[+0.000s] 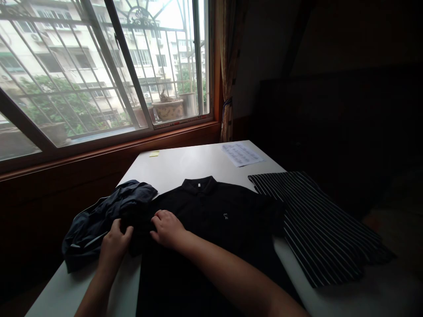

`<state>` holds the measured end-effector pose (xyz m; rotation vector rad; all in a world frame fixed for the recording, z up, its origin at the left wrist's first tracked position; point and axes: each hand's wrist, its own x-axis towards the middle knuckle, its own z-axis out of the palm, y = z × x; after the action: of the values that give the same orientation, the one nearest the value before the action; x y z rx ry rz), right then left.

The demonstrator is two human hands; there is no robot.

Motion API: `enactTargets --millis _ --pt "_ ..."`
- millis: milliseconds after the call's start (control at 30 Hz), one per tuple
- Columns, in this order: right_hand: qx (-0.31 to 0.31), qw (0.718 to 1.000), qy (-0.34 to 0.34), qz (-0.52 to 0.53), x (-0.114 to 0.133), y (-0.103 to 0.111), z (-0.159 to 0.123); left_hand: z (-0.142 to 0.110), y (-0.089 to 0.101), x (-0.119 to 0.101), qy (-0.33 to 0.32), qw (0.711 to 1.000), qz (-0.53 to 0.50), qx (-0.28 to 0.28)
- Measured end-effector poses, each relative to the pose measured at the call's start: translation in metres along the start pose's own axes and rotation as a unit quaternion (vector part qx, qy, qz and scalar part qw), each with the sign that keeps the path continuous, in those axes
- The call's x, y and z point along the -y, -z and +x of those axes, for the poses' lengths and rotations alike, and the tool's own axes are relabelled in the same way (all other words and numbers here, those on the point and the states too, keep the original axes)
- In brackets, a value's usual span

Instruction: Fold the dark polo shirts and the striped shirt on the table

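Observation:
A black polo shirt [218, 220] lies flat, front up and collar away from me, on a white table [185, 163]. My left hand [115, 242] grips the shirt's left sleeve at its outer edge, fingers curled on the cloth. My right hand [168, 228] reaches across my body and rests on the same sleeve near the shoulder, fingers bent and pressing the fabric.
A crumpled dark blue garment [99, 215] lies at the table's left edge, beside the sleeve. A black-and-white striped garment [317, 224] hangs over the right edge. A printed paper [241, 154] and a yellow sticky note [153, 153] lie at the far side, below a barred window [99, 66].

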<state>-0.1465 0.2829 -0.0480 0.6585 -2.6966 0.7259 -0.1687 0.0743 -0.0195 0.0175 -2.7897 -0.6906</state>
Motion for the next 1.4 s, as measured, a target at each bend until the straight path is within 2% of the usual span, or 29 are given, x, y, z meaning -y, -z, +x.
enactTargets --millis 133,267,467,700,767,867,1000,1067,1167,1267,1400 --pt "0.038 0.998 0.031 -0.040 0.001 -0.008 -0.009 0.001 -0.005 0.006 0.007 1.000 -0.030 0.004" --pt "0.080 0.996 0.029 -0.030 0.002 -0.009 -0.007 0.003 0.000 -0.004 -0.009 1.000 -0.019 0.009" --pt "0.097 0.995 -0.002 -0.002 0.007 -0.012 0.002 0.006 0.008 -0.026 -0.027 0.998 0.002 -0.063" --pt "0.124 0.992 -0.001 0.000 0.010 -0.014 0.010 -0.006 0.003 -0.014 -0.020 0.992 0.079 -0.094" --pt "0.134 0.991 0.012 0.006 0.009 -0.012 0.010 -0.008 0.005 -0.016 -0.064 0.985 0.086 -0.137" --pt "0.141 0.989 0.037 0.016 0.007 -0.009 0.011 -0.010 0.011 -0.031 -0.174 0.966 0.070 -0.177" --pt "0.136 0.985 0.101 0.023 0.009 -0.008 0.008 -0.014 0.021 -0.068 -0.290 0.950 -0.007 -0.115" --pt "0.129 0.983 0.130 0.018 0.014 -0.007 0.003 -0.019 0.028 -0.088 -0.328 0.940 -0.049 -0.075" --pt "0.130 0.980 0.152 0.016 0.023 -0.003 -0.011 -0.022 0.036 -0.109 -0.361 0.928 -0.082 -0.046" --pt "0.134 0.977 0.165 0.028 0.022 0.010 -0.033 -0.018 0.028 -0.110 -0.376 0.922 -0.092 -0.020" --pt "0.150 0.981 0.119 0.035 -0.007 0.043 -0.069 -0.005 -0.008 -0.089 -0.380 0.921 -0.070 0.049"
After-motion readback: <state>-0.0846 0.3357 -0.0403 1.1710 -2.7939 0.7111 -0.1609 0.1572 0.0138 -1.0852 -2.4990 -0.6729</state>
